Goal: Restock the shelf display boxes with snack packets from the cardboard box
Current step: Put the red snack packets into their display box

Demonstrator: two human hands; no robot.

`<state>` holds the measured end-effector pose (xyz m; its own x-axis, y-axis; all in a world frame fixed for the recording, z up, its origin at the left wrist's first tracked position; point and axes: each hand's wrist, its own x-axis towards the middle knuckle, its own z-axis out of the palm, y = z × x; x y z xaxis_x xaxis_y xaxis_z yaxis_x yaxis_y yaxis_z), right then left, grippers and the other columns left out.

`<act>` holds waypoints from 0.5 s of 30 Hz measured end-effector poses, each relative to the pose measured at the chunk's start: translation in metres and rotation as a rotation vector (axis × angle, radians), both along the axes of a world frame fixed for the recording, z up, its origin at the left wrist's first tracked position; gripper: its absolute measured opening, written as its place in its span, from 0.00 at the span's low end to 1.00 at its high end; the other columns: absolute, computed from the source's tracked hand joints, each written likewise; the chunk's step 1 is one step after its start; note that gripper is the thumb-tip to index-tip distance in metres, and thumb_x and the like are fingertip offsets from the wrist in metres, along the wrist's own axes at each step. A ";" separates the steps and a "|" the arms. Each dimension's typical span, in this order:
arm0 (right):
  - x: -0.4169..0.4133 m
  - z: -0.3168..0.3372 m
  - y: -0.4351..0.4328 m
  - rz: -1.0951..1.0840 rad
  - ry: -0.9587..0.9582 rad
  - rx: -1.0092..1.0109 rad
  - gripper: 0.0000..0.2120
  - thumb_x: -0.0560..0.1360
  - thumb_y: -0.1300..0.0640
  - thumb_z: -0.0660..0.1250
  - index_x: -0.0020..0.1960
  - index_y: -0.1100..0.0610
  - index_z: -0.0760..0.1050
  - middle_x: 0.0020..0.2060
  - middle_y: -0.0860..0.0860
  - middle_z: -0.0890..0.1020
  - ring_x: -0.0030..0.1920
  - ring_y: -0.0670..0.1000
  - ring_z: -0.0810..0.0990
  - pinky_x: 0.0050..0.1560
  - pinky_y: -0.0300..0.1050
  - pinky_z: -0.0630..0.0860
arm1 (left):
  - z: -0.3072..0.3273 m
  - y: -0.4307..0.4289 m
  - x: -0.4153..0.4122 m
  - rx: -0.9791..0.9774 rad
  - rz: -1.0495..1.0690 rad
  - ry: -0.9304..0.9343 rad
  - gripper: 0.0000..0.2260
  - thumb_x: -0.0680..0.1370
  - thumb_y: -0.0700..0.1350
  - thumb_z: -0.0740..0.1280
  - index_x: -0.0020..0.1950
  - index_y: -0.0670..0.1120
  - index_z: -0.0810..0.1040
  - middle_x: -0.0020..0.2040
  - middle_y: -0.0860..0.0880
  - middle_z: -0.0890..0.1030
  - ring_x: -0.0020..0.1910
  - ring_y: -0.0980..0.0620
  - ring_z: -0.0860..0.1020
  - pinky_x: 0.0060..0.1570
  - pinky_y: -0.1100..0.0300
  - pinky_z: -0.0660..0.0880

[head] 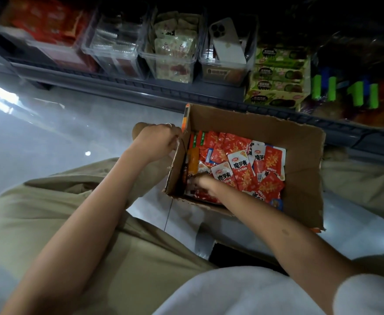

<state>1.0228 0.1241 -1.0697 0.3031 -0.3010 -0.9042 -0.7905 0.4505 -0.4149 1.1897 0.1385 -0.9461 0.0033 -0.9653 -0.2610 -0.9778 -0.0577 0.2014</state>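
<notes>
An open cardboard box (300, 155) stands on the floor between my knees, filled with several red and white snack packets (243, 169). My left hand (157, 142) grips the box's left flap at its top edge. My right hand (205, 184) reaches down into the near left corner of the box among the packets; its fingertips are buried there, so whether it holds one is unclear. On the low shelf ahead stand clear display boxes: one with red packets (50, 35), one nearly bare (116, 44), one with pale packets (173, 51).
A white phone (227, 42) leans in the fourth clear box. Green cartons (277, 78) are stacked to its right, then colourful bagged goods (357, 92). The dark shelf rail (141, 87) runs across in front. Glossy grey floor lies to the left.
</notes>
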 end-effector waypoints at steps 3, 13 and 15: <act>-0.022 0.005 -0.016 0.089 0.024 -0.332 0.13 0.75 0.64 0.64 0.59 0.62 0.76 0.59 0.57 0.78 0.56 0.55 0.77 0.57 0.47 0.75 | -0.001 -0.002 0.000 -0.004 -0.012 -0.009 0.14 0.78 0.39 0.60 0.61 0.47 0.77 0.55 0.47 0.80 0.50 0.46 0.77 0.46 0.54 0.71; -0.096 0.131 -0.106 0.476 -0.279 -1.122 0.09 0.75 0.66 0.64 0.49 0.58 0.81 0.49 0.49 0.79 0.44 0.42 0.75 0.51 0.38 0.73 | 0.031 -0.032 -0.046 -0.030 -0.153 -0.033 0.28 0.77 0.48 0.66 0.75 0.48 0.60 0.76 0.45 0.59 0.74 0.45 0.59 0.71 0.48 0.56; -0.101 0.164 -0.120 0.531 -0.349 -1.166 0.09 0.74 0.67 0.65 0.48 0.57 0.82 0.47 0.48 0.78 0.43 0.40 0.74 0.47 0.27 0.67 | 0.040 -0.041 -0.062 -0.065 -0.131 0.068 0.33 0.76 0.50 0.68 0.76 0.47 0.57 0.77 0.46 0.55 0.75 0.46 0.56 0.72 0.47 0.55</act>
